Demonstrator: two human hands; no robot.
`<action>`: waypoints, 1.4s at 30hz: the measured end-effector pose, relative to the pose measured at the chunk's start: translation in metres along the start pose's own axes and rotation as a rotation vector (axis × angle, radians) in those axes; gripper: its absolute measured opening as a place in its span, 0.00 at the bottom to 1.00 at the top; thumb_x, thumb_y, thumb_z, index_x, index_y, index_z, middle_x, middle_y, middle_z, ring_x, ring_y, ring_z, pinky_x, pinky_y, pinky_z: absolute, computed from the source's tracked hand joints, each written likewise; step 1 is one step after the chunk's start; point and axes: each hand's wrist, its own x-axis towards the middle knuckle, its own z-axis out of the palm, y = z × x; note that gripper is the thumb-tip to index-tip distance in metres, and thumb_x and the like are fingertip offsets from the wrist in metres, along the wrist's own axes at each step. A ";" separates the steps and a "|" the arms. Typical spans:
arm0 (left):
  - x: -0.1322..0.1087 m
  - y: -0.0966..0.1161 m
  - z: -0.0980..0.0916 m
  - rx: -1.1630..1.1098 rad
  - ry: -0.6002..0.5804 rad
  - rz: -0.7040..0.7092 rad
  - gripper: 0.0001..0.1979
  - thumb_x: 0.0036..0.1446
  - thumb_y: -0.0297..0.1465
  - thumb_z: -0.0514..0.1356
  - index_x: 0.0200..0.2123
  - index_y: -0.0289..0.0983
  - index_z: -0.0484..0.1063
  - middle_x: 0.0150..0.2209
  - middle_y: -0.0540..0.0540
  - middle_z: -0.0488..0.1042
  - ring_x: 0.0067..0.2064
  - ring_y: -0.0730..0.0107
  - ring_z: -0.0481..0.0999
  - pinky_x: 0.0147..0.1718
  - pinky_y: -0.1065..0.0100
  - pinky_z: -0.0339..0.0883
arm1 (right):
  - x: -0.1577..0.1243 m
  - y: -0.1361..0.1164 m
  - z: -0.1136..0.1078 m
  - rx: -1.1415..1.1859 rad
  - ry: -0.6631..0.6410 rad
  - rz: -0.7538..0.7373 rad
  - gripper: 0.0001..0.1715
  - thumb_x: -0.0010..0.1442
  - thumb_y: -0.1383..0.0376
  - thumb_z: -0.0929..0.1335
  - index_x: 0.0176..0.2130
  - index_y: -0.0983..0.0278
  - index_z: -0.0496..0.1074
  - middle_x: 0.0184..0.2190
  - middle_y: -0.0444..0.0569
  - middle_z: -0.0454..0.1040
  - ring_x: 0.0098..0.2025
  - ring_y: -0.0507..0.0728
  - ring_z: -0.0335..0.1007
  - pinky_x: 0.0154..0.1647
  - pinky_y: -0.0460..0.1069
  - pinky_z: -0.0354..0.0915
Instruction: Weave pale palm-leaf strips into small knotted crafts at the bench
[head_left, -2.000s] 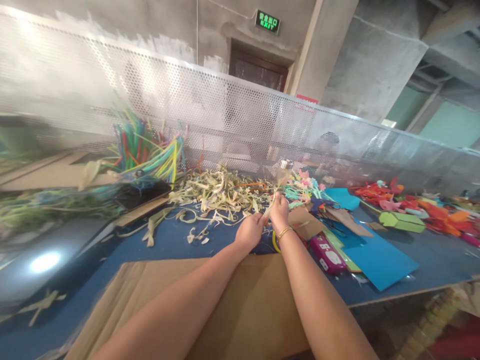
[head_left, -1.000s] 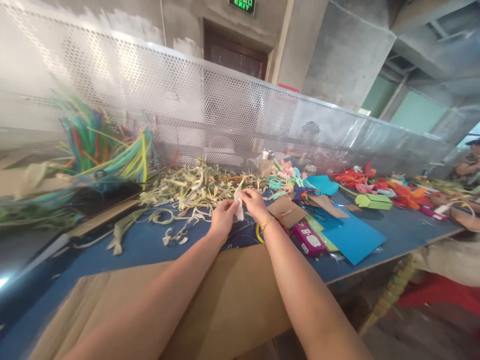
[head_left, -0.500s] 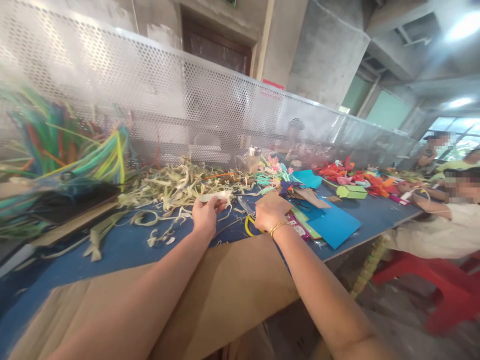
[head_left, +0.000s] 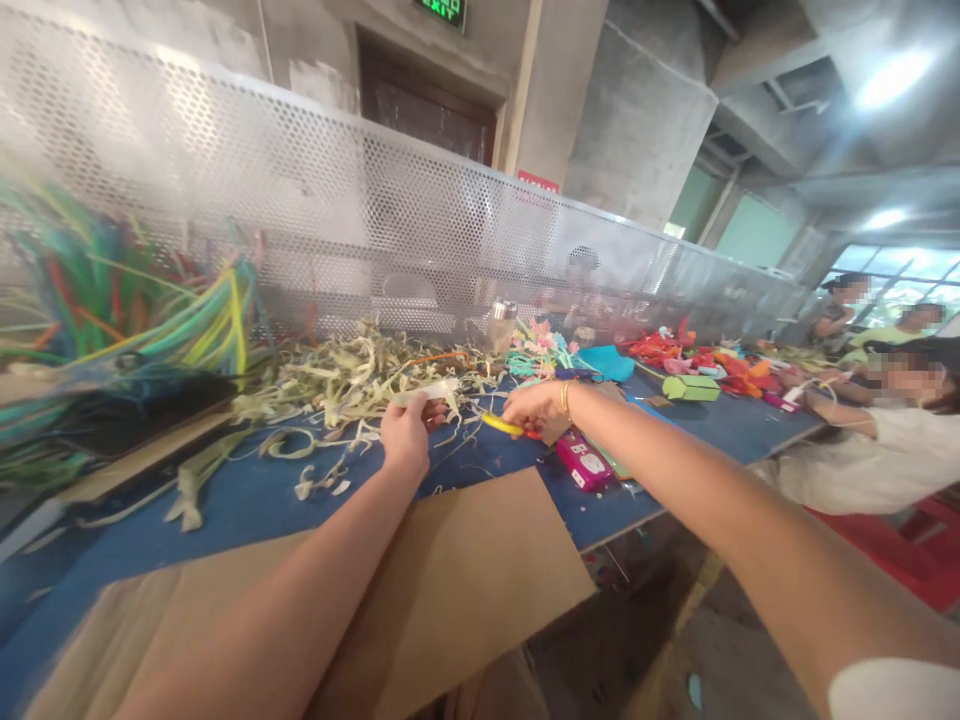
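My left hand (head_left: 409, 430) is closed around a pale, flat strip, apparently dried husk (head_left: 429, 392), which sticks out past the fingertips. To its right, my right hand (head_left: 534, 408) grips scissors (head_left: 501, 425) with yellow and red handles. Most of the blades cannot be made out. A gap separates the scissors from the strip. Under both forearms lies a brown cardboard sheet (head_left: 480, 570). Just beyond my left hand spreads a heap of dried husk strips (head_left: 330, 375) on the blue tabletop (head_left: 277, 500).
Colourful bundled strands (head_left: 150, 300) stand at the left. A purple packet (head_left: 583, 460), a green box (head_left: 690, 388) and red and orange pieces (head_left: 739, 375) lie to the right. Behind the table runs a perforated metal screen (head_left: 300, 180). A co-worker (head_left: 862, 450) sits at the right.
My right hand has lifted and turned with the scissors, uncovering more of the purple packet, while its forearm swung to the right. My left hand still grips the strip in nearly the same place.
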 end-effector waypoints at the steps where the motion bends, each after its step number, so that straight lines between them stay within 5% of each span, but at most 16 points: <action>1: 0.000 0.000 0.000 0.002 -0.003 0.007 0.10 0.43 0.29 0.61 0.30 0.34 0.66 0.24 0.49 0.73 0.25 0.73 0.74 0.23 0.74 0.67 | 0.000 -0.003 -0.008 0.067 -0.079 0.011 0.10 0.44 0.65 0.74 0.25 0.67 0.71 0.15 0.44 0.70 0.14 0.49 0.61 0.17 0.44 0.60; 5: -0.001 0.004 0.000 -0.031 -0.008 0.018 0.15 0.37 0.27 0.65 0.30 0.35 0.65 0.24 0.49 0.73 0.28 0.71 0.76 0.26 0.74 0.68 | -0.007 -0.012 -0.029 0.236 -0.219 0.099 0.10 0.45 0.69 0.74 0.26 0.70 0.69 0.22 0.50 0.74 0.17 0.50 0.66 0.20 0.45 0.63; 8: -0.001 0.007 0.000 -0.078 0.006 -0.011 0.14 0.38 0.27 0.65 0.29 0.35 0.64 0.24 0.49 0.73 0.28 0.71 0.76 0.27 0.74 0.69 | -0.020 -0.009 -0.029 0.354 -0.216 -0.049 0.07 0.47 0.72 0.71 0.30 0.70 0.69 0.29 0.54 0.77 0.24 0.52 0.71 0.24 0.46 0.66; 11: 0.001 0.008 -0.001 -0.078 0.020 -0.026 0.10 0.40 0.30 0.63 0.27 0.35 0.65 0.24 0.49 0.73 0.26 0.74 0.75 0.23 0.76 0.66 | -0.034 0.001 -0.012 0.486 -0.089 -0.221 0.11 0.47 0.73 0.69 0.34 0.65 0.68 0.26 0.47 0.74 0.24 0.50 0.69 0.24 0.44 0.65; 17: 0.004 0.008 -0.003 -0.083 0.048 -0.080 0.11 0.40 0.31 0.63 0.29 0.34 0.67 0.23 0.50 0.72 0.22 0.79 0.70 0.16 0.80 0.55 | -0.043 0.019 0.041 0.521 0.268 -0.318 0.16 0.48 0.65 0.71 0.38 0.61 0.67 0.25 0.41 0.69 0.24 0.47 0.63 0.21 0.41 0.57; 25: -0.003 0.015 0.004 -0.140 -0.009 -0.203 0.08 0.42 0.27 0.63 0.28 0.33 0.67 0.23 0.50 0.72 0.19 0.82 0.66 0.15 0.81 0.54 | -0.040 0.003 0.065 0.443 0.235 -0.482 0.24 0.45 0.53 0.74 0.38 0.60 0.66 0.23 0.38 0.63 0.22 0.46 0.55 0.20 0.42 0.52; 32: -0.005 0.004 0.003 -0.104 -0.099 -0.193 0.09 0.42 0.28 0.64 0.26 0.34 0.66 0.21 0.50 0.71 0.19 0.81 0.66 0.15 0.79 0.53 | -0.028 -0.012 0.072 0.467 0.285 -0.441 0.24 0.45 0.50 0.73 0.33 0.60 0.63 0.21 0.38 0.64 0.19 0.46 0.55 0.16 0.42 0.52; 42: -0.007 0.010 0.004 -0.084 -0.069 -0.230 0.07 0.43 0.27 0.63 0.26 0.33 0.67 0.21 0.51 0.70 0.19 0.83 0.65 0.16 0.81 0.54 | -0.025 -0.008 0.074 0.484 0.291 -0.379 0.23 0.46 0.48 0.72 0.33 0.60 0.64 0.16 0.38 0.63 0.15 0.47 0.55 0.11 0.42 0.50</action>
